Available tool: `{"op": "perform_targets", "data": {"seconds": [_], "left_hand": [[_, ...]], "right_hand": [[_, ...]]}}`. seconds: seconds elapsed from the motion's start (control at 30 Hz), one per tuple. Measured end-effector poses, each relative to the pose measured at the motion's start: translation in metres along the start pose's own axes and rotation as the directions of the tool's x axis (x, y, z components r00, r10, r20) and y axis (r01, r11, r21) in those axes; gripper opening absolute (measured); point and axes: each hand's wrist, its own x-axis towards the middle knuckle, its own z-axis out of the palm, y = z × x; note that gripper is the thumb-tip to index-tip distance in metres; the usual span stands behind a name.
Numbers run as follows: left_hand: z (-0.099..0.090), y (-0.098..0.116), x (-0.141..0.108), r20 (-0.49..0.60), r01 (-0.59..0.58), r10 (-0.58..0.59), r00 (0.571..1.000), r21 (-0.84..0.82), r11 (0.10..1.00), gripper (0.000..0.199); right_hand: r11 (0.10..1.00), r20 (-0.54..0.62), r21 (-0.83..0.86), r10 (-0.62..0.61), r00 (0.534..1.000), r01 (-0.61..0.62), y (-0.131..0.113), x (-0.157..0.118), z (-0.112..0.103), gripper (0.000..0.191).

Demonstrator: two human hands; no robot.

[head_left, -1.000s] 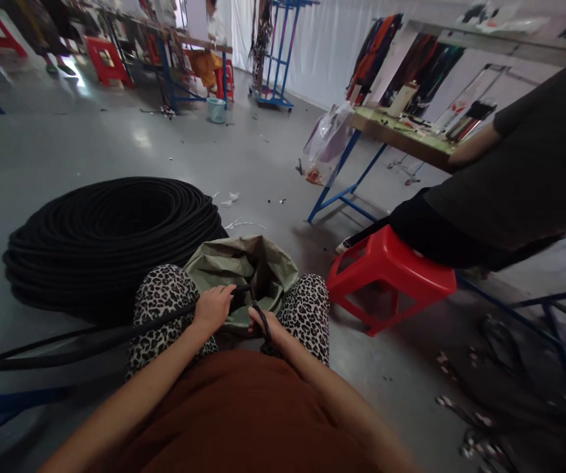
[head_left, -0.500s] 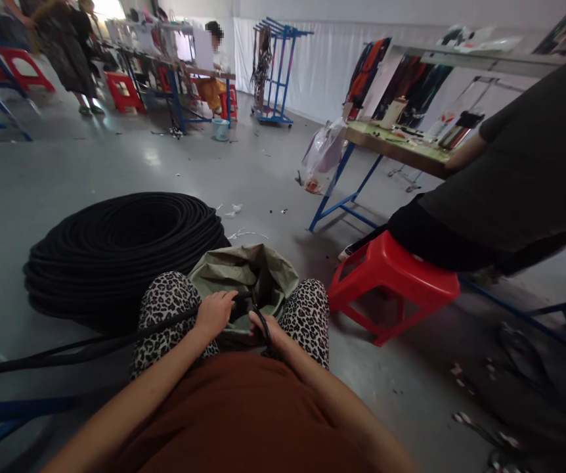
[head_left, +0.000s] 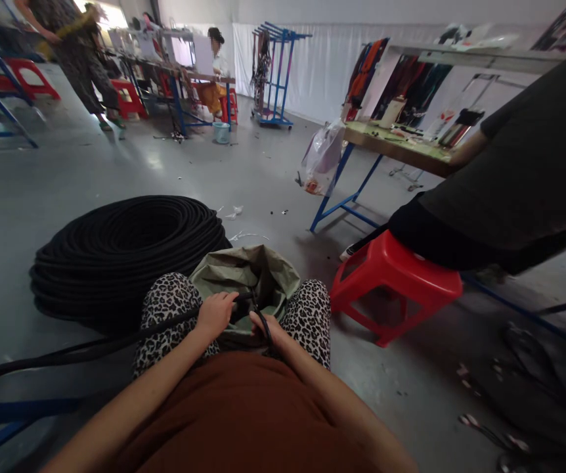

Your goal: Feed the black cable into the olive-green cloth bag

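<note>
The person wears a rust-brown top (head_left: 243, 420) that fills the bottom of the view, with leopard-print trousers (head_left: 165, 305) in black and cream spots over both knees. Both forearms are bare, with no sleeves reaching them.

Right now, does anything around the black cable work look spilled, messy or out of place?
Yes: small white scraps and dark bits lie scattered on the grey concrete floor beyond the large coil of black cable. More debris litters the floor at lower right. The hands' work itself looks orderly.
</note>
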Motion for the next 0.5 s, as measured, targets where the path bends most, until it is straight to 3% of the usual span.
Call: {"op": "perform_targets", "data": {"seconds": [0.33, 0.5], "left_hand": [[-0.0033, 0.0, -0.0009, 0.054, -0.021, 0.019, 0.998, 0.033, 0.999, 0.038], [-0.0033, 0.0034, -0.0016, 0.075, -0.024, 0.019, 0.997, 0.067, 0.997, 0.039]], "right_hand": [[0.998, -0.026, -0.049, 0.049, 0.998, -0.05, -0.0048, -0.0028, 0.0004, 0.043], [0.996, -0.046, 0.024, 0.09, 0.995, -0.089, -0.0077, -0.0045, 0.0035, 0.037]]}}
